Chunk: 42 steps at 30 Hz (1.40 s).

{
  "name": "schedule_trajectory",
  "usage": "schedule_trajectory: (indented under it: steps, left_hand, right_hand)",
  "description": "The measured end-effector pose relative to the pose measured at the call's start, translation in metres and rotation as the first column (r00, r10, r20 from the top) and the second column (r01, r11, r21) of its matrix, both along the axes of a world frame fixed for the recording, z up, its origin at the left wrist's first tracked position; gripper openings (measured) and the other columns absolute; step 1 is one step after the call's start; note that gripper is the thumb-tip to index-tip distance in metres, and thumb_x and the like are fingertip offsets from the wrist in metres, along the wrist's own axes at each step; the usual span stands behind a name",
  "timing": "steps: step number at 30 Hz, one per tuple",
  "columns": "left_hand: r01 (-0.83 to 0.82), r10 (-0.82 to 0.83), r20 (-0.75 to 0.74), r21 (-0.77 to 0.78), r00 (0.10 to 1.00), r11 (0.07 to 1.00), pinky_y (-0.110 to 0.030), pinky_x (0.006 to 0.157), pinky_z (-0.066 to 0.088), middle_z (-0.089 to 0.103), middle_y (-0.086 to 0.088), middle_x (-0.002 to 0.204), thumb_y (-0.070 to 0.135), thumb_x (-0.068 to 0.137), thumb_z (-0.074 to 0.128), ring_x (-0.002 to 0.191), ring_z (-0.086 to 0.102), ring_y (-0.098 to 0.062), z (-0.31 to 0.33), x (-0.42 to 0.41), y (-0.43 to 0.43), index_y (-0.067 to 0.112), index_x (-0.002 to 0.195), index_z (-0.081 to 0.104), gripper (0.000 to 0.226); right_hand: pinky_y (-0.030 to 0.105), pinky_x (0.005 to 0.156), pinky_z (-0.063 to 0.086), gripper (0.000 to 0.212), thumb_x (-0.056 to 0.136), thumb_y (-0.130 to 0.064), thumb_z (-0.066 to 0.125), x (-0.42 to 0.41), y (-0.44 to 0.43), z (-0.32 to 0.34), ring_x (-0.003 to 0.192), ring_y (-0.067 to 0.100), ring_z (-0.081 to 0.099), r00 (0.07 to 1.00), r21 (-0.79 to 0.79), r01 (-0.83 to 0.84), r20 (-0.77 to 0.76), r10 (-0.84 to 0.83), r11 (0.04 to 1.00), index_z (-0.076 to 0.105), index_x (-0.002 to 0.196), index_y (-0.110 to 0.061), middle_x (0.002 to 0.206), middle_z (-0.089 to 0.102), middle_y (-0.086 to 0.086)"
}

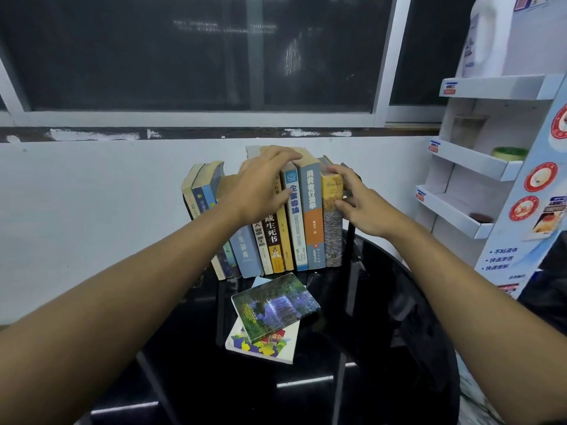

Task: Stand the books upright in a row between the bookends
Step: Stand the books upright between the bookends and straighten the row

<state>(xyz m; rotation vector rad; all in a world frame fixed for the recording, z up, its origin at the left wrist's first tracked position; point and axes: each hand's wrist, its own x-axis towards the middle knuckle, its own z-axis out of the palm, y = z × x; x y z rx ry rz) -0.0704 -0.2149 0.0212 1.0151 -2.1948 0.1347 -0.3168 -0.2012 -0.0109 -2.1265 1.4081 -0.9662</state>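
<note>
The row of books (313,228) stands at the back of the glossy black bench (383,348), spines facing the person. The left hand (260,185) lies over the top of the middle volumes, fingers curled over their upper edges and thumb down on the spines, grasping them. The right hand (359,204) pinches the yellow-spined book (333,240) at the right end, just beside the black right bookend (350,243). I cannot make out the left bookend behind the books there.

The step in hand looks like squaring up the row. The right half stands nearly straight, but the leftmost books (202,191) lean outward and fan apart at the top. To do this well, the left hand should draw those tops toward the middle while the right hand holds the yellow-spined book firm against the bookend, so the push has something to close against. Pressure is best kept low and even. Squeezing only at the top may kick the bases out on this slick surface.

Two books are not yet in the row. A green-covered book (276,305) lies flat on a white picture book (264,345) in front. Leaving a gap before closing up tight would save reopening the row, and one hand should steady the row while each is slid in spine outward.
</note>
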Motion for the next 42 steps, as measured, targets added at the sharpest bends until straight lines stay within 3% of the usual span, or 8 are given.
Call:
schedule_trajectory:
  steps: [3,6,10,14,18,26,38,42]
  left_hand:
    - [0.053,-0.053,-0.023,0.010,0.998,0.999,-0.033,0.106,0.046,0.046,0.004,0.146,0.020,0.092,0.071,0.130,0.046,-0.011,0.005,0.016,0.004,0.026,0.147,0.044,0.061]
    - [0.054,-0.054,-0.036,0.001,0.998,0.999,-0.024,0.104,0.041,0.046,0.004,0.145,0.020,0.091,0.073,0.125,0.045,-0.005,0.008,0.030,0.010,0.026,0.147,0.042,0.065]
    - [-0.007,0.007,-0.049,0.004,0.999,1.000,-0.043,0.112,0.043,0.047,0.004,0.147,0.029,0.089,0.075,0.135,0.044,-0.014,0.005,0.047,0.015,0.026,0.148,0.041,0.069]
    - [-0.109,0.108,-0.045,-0.019,0.993,0.994,-0.057,0.118,0.030,0.046,0.003,0.151,0.037,0.088,0.075,0.139,0.040,-0.020,-0.002,0.056,0.023,0.027,0.150,0.040,0.072]
    - [-0.210,0.211,0.002,-0.027,0.978,0.977,-0.056,0.125,0.009,0.041,0.003,0.156,0.046,0.089,0.072,0.146,0.033,-0.018,-0.009,0.056,0.022,0.026,0.153,0.036,0.076]
    - [-0.293,0.295,0.026,-0.051,0.955,0.955,-0.064,0.121,-0.003,0.042,0.006,0.157,0.051,0.088,0.071,0.147,0.032,-0.017,-0.011,0.057,0.016,0.029,0.153,0.036,0.077]
    - [-0.254,0.254,0.000,-0.016,0.967,0.967,-0.069,0.120,0.005,0.051,0.008,0.151,0.044,0.089,0.073,0.142,0.043,-0.022,-0.018,0.057,0.009,0.038,0.149,0.039,0.069]
    - [-0.252,0.253,-0.038,0.010,0.967,0.968,-0.066,0.120,0.005,0.056,0.009,0.146,0.047,0.087,0.072,0.140,0.046,-0.026,-0.020,0.055,0.006,0.039,0.144,0.042,0.065]
  right_hand:
    - [0.042,0.109,0.046,0.081,0.104,-0.010,0.054,0.001,0.009,-0.003,0.135,0.012,0.048,0.999,-0.019,-0.005,-0.038,0.004,1.000,0.006,0.156,-0.050,0.151,0.046,-0.008]
    - [0.047,0.118,0.035,0.086,0.100,-0.022,0.062,0.002,0.013,-0.007,0.143,0.014,0.037,0.996,-0.101,0.054,-0.067,-0.061,0.993,0.001,0.158,-0.040,0.161,0.030,-0.008]
    - [0.039,0.117,0.033,0.074,0.098,-0.031,0.063,0.010,0.026,-0.002,0.145,0.014,0.029,0.984,-0.340,0.155,-0.031,-0.176,0.927,0.019,0.157,-0.028,0.156,0.027,-0.003]
    - [0.034,0.111,0.036,0.066,0.097,-0.029,0.064,0.033,0.040,0.011,0.137,0.008,0.028,0.984,-0.480,0.088,-0.097,-0.152,0.873,0.031,0.153,-0.023,0.151,0.033,-0.005]
    - [0.040,0.114,0.033,0.065,0.097,-0.037,0.063,0.060,0.039,0.022,0.137,0.010,0.029,0.964,-0.499,0.035,-0.213,-0.162,0.866,0.033,0.153,-0.025,0.150,0.038,-0.008]
    - [0.046,0.109,0.021,0.061,0.098,-0.043,0.058,0.099,0.028,0.031,0.140,0.013,0.024,0.898,-0.519,0.026,-0.363,-0.248,0.854,0.035,0.153,-0.027,0.152,0.039,-0.009]
    - [0.044,0.100,0.019,0.064,0.094,-0.034,0.058,0.112,0.008,0.021,0.137,0.013,0.024,0.857,-0.513,0.079,-0.404,-0.321,0.855,0.031,0.153,-0.031,0.154,0.036,-0.011]
    - [0.042,0.098,0.019,0.056,0.092,-0.027,0.055,0.113,0.006,0.021,0.136,0.013,0.026,0.873,-0.532,0.101,-0.357,-0.330,0.841,0.039,0.146,-0.028,0.147,0.043,-0.009]
